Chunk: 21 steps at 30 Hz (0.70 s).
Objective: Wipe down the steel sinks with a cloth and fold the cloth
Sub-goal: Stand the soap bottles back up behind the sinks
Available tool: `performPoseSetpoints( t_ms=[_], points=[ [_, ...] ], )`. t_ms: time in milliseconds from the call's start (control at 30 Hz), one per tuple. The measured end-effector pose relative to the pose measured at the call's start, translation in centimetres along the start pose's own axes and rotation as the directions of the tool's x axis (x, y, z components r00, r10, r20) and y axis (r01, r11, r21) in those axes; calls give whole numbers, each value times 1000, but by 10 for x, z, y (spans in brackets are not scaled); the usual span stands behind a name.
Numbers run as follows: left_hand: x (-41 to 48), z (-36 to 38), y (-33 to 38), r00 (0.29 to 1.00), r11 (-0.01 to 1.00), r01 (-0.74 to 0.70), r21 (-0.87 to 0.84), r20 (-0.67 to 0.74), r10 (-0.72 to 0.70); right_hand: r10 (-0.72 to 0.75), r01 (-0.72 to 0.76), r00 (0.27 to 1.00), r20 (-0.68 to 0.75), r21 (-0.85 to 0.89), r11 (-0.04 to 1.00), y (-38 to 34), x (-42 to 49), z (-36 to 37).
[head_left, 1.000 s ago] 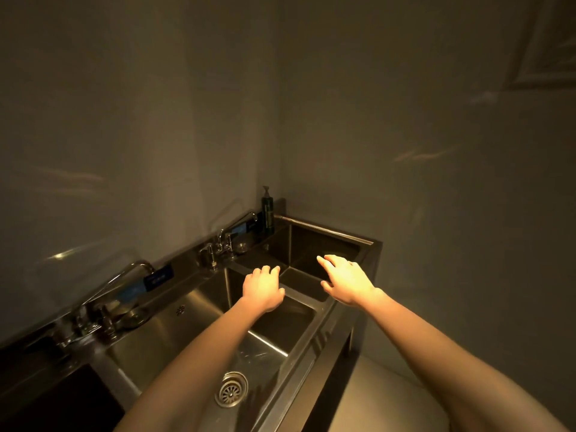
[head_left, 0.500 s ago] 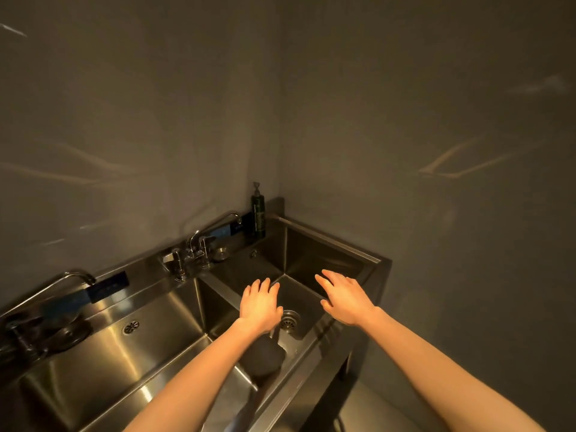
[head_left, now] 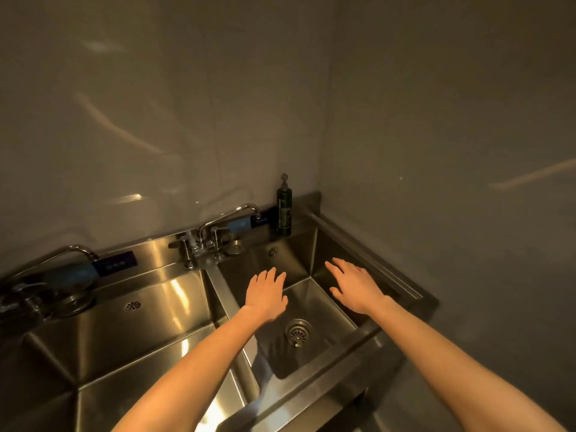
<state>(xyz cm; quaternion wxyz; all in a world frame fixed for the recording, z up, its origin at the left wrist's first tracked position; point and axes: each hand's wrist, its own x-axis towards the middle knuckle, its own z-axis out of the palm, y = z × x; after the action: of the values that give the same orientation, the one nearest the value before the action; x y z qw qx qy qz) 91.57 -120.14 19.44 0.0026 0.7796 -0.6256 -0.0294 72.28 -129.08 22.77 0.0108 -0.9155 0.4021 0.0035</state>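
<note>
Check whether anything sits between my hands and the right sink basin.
Nothing visible does. The left hand and right hand hover open over the right sink basin, with only its drain below. The soap bottle and faucet stand back on the rear ledge, away from the hands.

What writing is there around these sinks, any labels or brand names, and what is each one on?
Pump bottle: pale print down its label, too small to read.
Left dark plate: pale characters, too blurred to read.
Right dark plate, beside the bottle: marks too blurred to read.
No text can be quoted.
</note>
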Motion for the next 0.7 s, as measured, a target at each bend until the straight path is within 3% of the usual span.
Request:
performPoseSetpoints(
  t_ms=[200, 400, 700],
  points=[
    [70, 13, -15, 999, 999, 50, 7, -3, -50, -87, 87, 996, -3, -10, 996, 28, 79, 17],
    [162, 10, -36, 995, 994, 100, -50, -16, -101, -221, 227, 974, 53, -221, 948, 57, 176, 11],
    [270, 18, -63, 991, 991, 132, 38, -6, -132, -171, 172, 985, 13, -67, 983, 84, 307, 8]
  ],
)
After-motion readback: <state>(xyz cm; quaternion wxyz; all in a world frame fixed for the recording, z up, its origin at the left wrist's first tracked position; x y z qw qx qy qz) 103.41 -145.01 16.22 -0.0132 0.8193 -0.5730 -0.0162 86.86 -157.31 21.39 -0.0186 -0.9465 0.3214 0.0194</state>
